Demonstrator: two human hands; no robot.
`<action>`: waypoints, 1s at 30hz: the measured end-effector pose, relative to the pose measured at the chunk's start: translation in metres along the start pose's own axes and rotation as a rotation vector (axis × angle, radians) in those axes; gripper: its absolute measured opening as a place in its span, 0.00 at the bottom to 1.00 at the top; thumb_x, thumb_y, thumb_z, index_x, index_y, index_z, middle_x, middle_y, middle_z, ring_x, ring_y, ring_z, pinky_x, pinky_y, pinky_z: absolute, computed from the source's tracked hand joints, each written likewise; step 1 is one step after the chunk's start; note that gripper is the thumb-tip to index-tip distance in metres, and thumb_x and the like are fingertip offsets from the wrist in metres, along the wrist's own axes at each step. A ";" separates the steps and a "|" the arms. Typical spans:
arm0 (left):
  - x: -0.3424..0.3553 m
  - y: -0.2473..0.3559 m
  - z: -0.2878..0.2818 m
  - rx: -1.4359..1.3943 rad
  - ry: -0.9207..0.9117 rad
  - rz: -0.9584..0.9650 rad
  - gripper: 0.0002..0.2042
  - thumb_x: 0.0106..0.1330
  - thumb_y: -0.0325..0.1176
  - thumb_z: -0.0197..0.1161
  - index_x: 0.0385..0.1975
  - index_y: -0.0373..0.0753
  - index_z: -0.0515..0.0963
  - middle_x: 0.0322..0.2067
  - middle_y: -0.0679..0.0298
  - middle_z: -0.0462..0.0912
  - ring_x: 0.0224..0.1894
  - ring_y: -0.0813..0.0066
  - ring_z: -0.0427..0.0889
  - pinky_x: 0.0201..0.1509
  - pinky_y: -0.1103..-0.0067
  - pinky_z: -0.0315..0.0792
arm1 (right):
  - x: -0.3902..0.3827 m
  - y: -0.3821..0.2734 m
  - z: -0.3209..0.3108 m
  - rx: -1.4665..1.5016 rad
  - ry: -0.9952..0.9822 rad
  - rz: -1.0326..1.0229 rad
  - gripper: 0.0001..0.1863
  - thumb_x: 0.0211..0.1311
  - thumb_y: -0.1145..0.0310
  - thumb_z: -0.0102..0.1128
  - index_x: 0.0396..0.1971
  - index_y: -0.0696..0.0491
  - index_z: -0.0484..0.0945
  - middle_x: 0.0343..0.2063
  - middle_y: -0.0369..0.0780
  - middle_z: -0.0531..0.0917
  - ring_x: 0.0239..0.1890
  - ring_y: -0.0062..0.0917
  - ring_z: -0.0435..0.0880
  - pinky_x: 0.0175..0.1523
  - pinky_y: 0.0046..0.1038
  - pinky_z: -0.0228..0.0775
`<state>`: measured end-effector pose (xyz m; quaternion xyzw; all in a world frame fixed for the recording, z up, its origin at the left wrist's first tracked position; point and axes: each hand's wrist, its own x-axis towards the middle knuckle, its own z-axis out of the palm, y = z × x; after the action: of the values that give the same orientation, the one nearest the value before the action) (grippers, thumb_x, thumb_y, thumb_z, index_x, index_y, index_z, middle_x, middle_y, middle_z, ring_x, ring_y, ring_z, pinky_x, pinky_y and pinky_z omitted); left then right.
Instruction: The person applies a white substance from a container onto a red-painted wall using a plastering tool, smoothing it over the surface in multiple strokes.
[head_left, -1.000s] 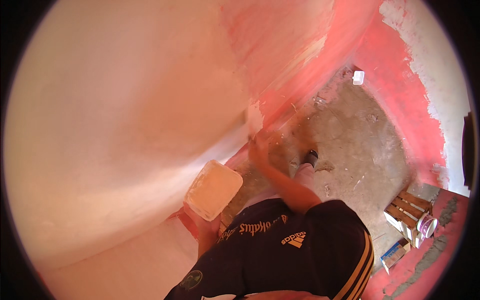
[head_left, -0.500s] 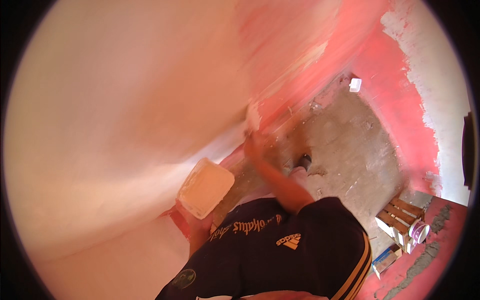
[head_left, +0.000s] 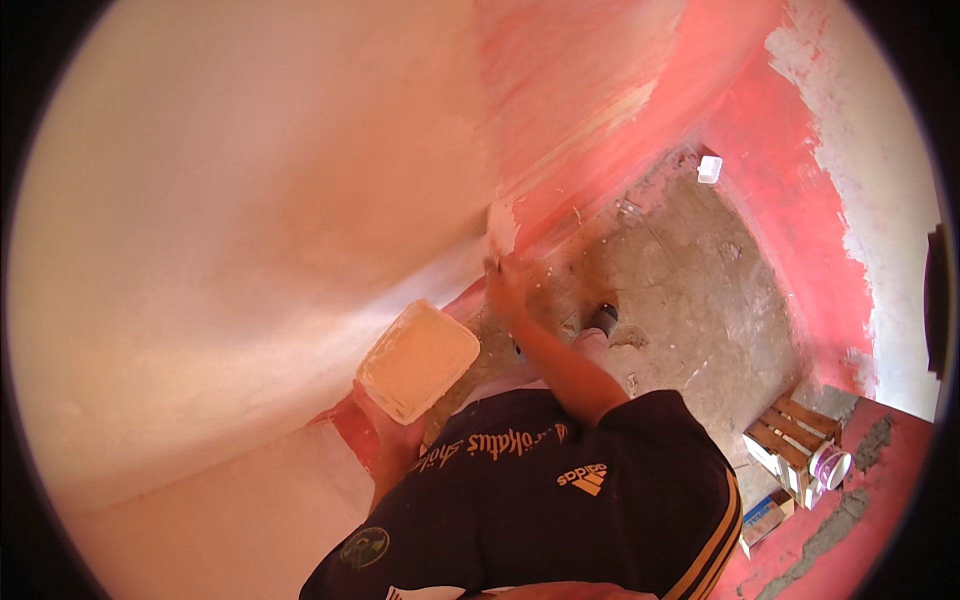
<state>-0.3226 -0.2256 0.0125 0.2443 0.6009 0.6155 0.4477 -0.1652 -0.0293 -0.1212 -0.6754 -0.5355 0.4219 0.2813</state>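
Note:
My left hand [head_left: 392,428] grips a rectangular tub [head_left: 418,362] with rounded corners from below and holds it close to the wall. Its upper face looks pale peach, with whitish smears along one edge. Ahead of it, my right hand [head_left: 506,288] reaches out to the low part of the wall [head_left: 330,200], its fingers closed. Whatever those fingers hold is too hidden to make out. Just beyond them, a pale patch [head_left: 503,228] meets the red-painted part of the wall [head_left: 570,190].
Rough concrete floor [head_left: 700,290] with debris stretches to the right. A small white container [head_left: 709,169] lies in the far corner. At right are a wooden crate [head_left: 795,435], a white-and-purple bucket [head_left: 831,467] and a blue-and-white box [head_left: 766,520]. My shoe [head_left: 604,318] stands ahead.
The tub in my left hand has shifted slightly to the right and away from me. My right hand stays near the same spot on the wall, a little lower.

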 end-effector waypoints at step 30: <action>0.000 0.008 0.079 0.046 -0.010 -0.021 0.17 0.66 0.27 0.62 0.52 0.31 0.69 0.52 0.58 0.73 0.52 0.74 0.75 0.52 0.75 0.76 | 0.311 0.086 -0.263 0.554 0.874 -0.405 0.08 0.69 0.73 0.48 0.35 0.62 0.75 0.27 0.34 0.76 0.31 0.24 0.73 0.36 0.30 0.68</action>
<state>-0.2583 -0.1834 0.0328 0.2515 0.6150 0.5956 0.4515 0.1278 0.2655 -0.1480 -0.5717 -0.3573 0.1651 0.7199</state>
